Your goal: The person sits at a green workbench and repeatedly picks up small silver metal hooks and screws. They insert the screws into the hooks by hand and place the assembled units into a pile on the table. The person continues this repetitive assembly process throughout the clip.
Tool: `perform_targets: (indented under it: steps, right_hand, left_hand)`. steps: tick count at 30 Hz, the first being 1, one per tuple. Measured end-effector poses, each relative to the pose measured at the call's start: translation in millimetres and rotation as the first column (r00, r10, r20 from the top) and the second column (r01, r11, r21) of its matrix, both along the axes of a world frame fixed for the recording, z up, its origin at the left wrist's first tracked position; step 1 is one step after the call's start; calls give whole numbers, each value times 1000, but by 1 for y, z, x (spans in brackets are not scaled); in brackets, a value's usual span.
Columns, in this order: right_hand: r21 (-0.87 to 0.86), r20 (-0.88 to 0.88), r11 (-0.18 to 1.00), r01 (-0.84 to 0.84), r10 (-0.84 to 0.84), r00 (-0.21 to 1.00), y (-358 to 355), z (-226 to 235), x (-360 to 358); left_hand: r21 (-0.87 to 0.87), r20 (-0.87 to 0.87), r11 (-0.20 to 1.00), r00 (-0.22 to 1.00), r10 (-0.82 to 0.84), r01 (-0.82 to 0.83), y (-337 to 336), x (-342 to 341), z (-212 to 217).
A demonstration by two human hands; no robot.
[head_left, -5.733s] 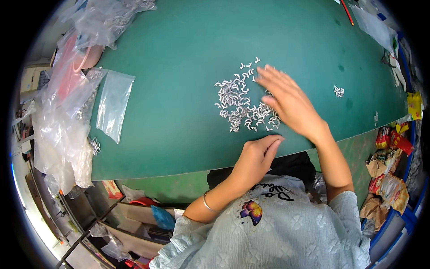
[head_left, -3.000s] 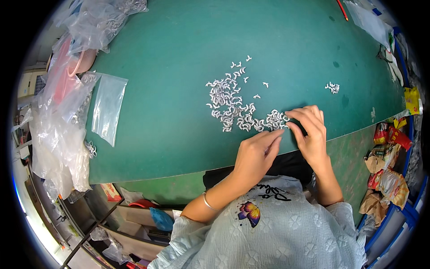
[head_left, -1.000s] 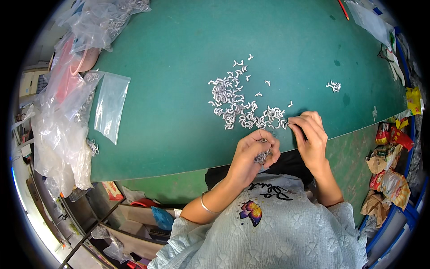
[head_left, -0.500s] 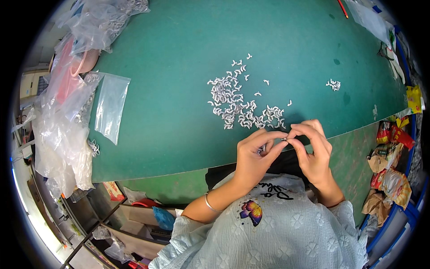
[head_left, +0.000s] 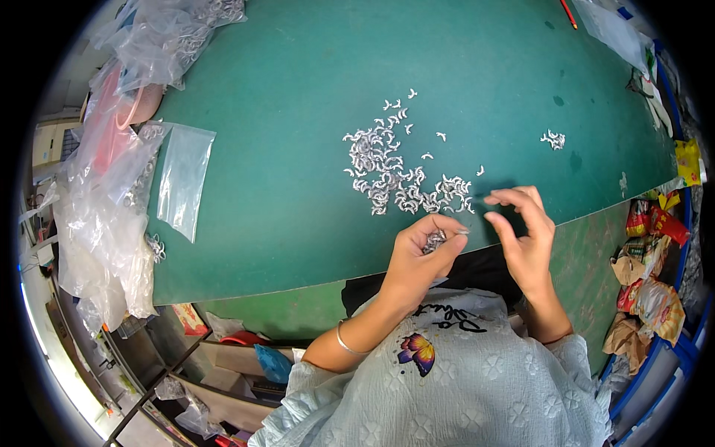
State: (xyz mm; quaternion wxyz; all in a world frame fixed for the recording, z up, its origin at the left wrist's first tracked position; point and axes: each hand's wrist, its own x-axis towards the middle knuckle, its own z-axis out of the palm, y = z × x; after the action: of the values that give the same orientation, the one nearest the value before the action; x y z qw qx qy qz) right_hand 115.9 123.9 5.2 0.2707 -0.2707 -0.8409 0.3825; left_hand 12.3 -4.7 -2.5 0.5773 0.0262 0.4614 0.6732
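My left hand (head_left: pixel 414 261) is closed round a cluster of small silvery curved metal pieces (head_left: pixel 434 240), over the near edge of the green table. One piece shows at its thumb and fingertips. To its right my right hand (head_left: pixel 530 238) is open, thumb and fingers apart, with nothing visible between them. Just beyond my hands lies a loose pile of the same curved metal pieces (head_left: pixel 376 156), with a few strays around it. Farther right sits a small separate heap of similar pieces (head_left: pixel 553 140).
On the left of the green table (head_left: pixel 283 89) lie a flat clear plastic bag (head_left: pixel 186 179), large bags with metal parts (head_left: pixel 104 238) and a pink basket (head_left: pixel 141 104). A red pencil (head_left: pixel 569 13) lies at the far right. Snack packages (head_left: pixel 655 298) stand beyond the right edge.
My hands have come apart: the right has moved away from the left fingertips and opened. My left hand has shifted slightly left, and the pieces in it show more.
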Motion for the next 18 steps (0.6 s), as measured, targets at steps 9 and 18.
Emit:
perform_targets:
  steps: [9,18]
  right_hand:
    - [169,59,980,-102,93,994,-2,-23,-4]
    - [23,-106,990,-138,140,984,-9,0,-3]
  left_hand:
    - [162,168,986,986,15,-42,-6,-4,-9]
    - [-125,-236,992,972,-17,-13,1,0,-2]
